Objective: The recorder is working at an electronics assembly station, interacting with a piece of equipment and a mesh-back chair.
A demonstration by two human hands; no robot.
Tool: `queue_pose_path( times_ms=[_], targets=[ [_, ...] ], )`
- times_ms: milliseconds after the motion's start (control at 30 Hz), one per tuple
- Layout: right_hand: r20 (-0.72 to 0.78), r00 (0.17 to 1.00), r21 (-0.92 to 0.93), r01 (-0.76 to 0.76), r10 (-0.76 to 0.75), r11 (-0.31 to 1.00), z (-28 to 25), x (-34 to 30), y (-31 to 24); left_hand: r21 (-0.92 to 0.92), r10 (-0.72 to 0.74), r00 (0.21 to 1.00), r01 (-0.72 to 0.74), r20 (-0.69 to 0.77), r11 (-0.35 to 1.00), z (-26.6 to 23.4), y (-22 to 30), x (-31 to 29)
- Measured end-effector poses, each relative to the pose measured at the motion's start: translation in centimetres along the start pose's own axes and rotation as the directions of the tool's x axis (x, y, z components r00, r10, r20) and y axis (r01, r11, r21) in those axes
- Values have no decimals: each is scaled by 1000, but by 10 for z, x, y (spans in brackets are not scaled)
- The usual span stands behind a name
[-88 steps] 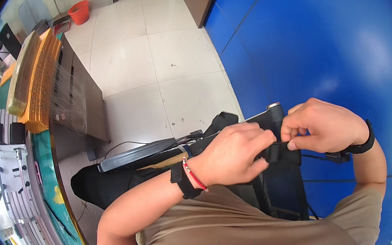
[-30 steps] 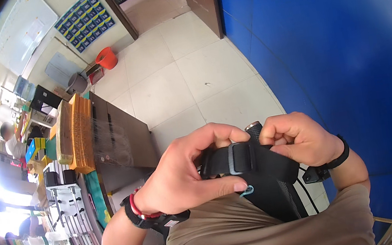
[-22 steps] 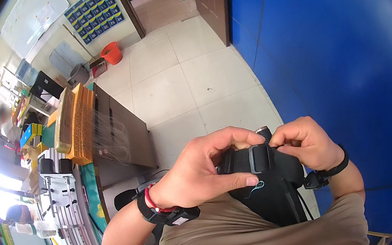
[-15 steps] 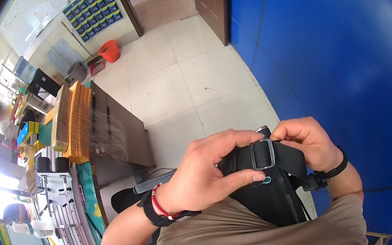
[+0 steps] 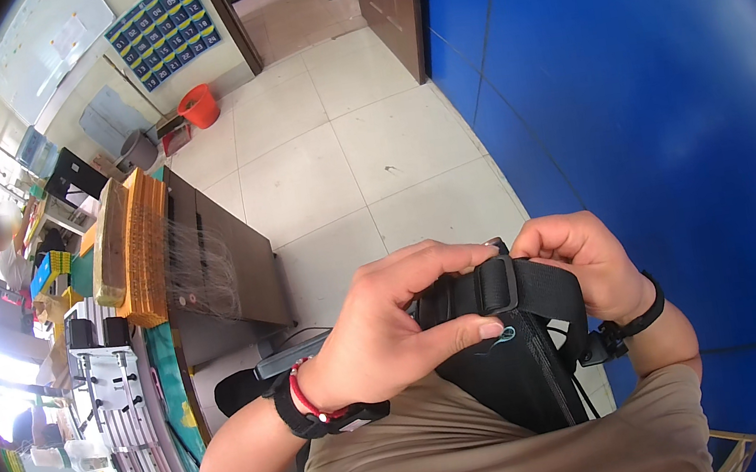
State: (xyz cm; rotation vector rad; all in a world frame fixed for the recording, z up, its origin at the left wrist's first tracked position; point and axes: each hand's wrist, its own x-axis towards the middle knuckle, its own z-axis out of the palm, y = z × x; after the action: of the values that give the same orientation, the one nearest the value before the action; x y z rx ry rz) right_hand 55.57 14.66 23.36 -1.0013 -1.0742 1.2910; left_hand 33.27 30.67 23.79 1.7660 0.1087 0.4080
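A black bag (image 5: 505,380) with a zipped edge and a small light-blue mark rests against my front. Across its top runs a wide black webbing strap (image 5: 548,291), threaded through a dark rectangular slide buckle (image 5: 498,285). My left hand (image 5: 387,317) is closed on the strap and bag top just left of the buckle, thumb in front and fingers behind. To the right of the buckle, my right hand (image 5: 585,263) pinches the strap, its fingertips partly hidden behind the webbing. The strap's right part bends down in a loop beside the bag.
A cabinet bench (image 5: 228,267) on the left carries a stack of orange-brown boards (image 5: 143,245) and a metal rail machine (image 5: 107,371). A blue wall (image 5: 633,123) rises on the right. An orange bucket (image 5: 199,106) stands farther off. Another person (image 5: 9,254) sits far left.
Both hands stay on the strap and have shifted slightly up. The buckle has turned and moved a little left and up. The surroundings have shifted slightly left in view.
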Motion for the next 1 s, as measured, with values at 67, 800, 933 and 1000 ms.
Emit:
queue_pose_path(
  times_ms=[67,800,933,1000],
  targets=[
    [1,1000,1,-10,10,1000,-2,2,2,-97,-37,999,38,17,995,-2,-3,-1],
    [-122,984,416,-70,132,907,-5,16,9,-135,-181,980,192,88,972,-31,-5,6],
    [-122,982,450,-76,146,890,-4,17,8,-279,-239,959,273,150,921,-37,-13,8],
    [-111,983,467,-76,144,881,-4,17,9,-327,-243,954,288,174,900,-40,-18,9]
  ],
)
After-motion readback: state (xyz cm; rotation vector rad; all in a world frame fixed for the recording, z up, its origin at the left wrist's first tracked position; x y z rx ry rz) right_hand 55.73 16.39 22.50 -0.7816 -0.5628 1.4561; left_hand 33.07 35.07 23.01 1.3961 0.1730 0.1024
